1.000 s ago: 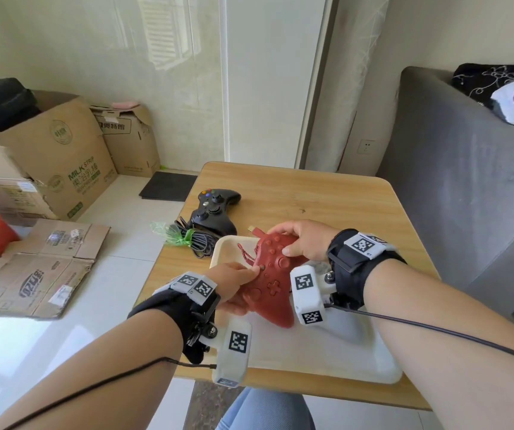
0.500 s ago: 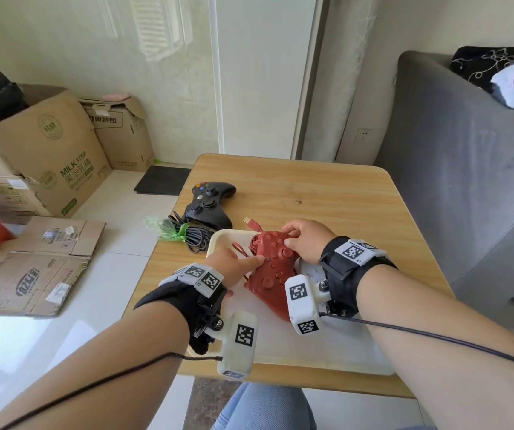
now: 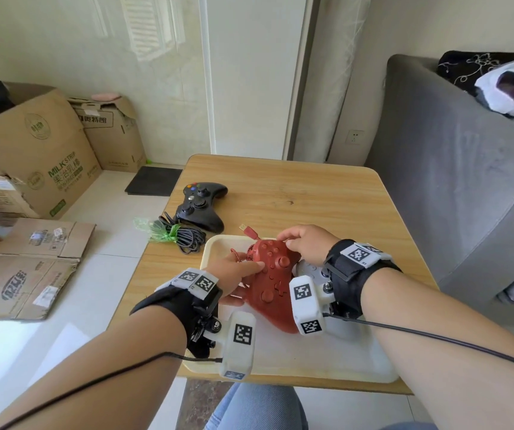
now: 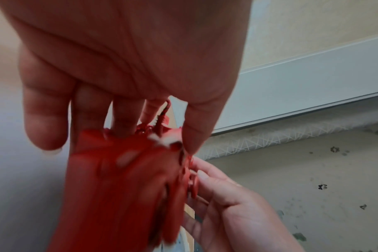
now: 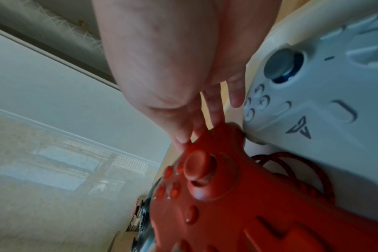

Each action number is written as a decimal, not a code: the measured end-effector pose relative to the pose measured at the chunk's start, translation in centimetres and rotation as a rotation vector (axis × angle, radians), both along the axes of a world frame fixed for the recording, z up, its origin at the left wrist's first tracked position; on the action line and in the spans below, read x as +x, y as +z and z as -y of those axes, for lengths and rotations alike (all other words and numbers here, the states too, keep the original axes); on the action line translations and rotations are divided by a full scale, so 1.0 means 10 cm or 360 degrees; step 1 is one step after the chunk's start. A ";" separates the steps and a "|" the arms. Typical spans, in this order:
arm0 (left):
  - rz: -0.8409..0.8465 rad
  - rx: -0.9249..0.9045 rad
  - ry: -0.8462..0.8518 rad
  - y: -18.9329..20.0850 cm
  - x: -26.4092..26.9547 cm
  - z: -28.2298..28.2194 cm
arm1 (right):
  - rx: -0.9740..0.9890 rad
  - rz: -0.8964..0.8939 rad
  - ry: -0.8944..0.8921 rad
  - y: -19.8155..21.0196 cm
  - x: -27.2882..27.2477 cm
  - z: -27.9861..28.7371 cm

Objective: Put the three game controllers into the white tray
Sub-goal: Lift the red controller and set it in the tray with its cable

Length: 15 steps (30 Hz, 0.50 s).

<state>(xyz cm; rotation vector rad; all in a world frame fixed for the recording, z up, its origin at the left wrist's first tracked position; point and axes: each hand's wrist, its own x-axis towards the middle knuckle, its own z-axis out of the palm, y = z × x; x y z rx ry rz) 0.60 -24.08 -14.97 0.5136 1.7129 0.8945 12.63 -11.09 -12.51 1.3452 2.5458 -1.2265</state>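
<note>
Red controller (image 3: 272, 283) held over the white tray (image 3: 218, 248), left hand (image 3: 237, 276) gripping its near-left side, right hand (image 3: 307, 248) pinching its far end; white controller (image 5: 313, 85) already in the tray, touching the red one; black controller (image 3: 201, 206) and bundled cable (image 3: 184, 237) on the table beyond the tray; risk, as judged: the red cord (image 3: 243, 257) snagging on the tray rim and tipping the controller out at release

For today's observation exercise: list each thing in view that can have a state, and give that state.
Red controller: over the white tray, held in both hands.
White controller: in the tray.
Black controller: on the table, outside the tray.
White tray: on the table.
Left hand: grips red controller.
Right hand: grips red controller.
</note>
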 end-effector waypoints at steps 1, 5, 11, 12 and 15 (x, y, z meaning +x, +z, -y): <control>0.0019 -0.0002 -0.0019 0.01 -0.01 0.01 | -0.0017 -0.0021 -0.0016 -0.01 0.01 0.01; -0.0231 -0.0107 0.0011 0.03 -0.03 0.01 | -0.0020 -0.0015 -0.0034 -0.01 -0.03 0.05; -0.0555 -0.0198 0.0006 -0.03 -0.02 -0.01 | -0.0047 0.0121 0.0165 -0.03 -0.25 0.19; -0.0556 -0.0198 0.0010 -0.04 -0.03 -0.02 | -0.0061 0.0169 0.0208 -0.04 -0.28 0.22; -0.0505 -0.0200 0.0053 -0.07 -0.07 -0.05 | -0.0105 0.0258 0.0245 -0.03 -0.33 0.24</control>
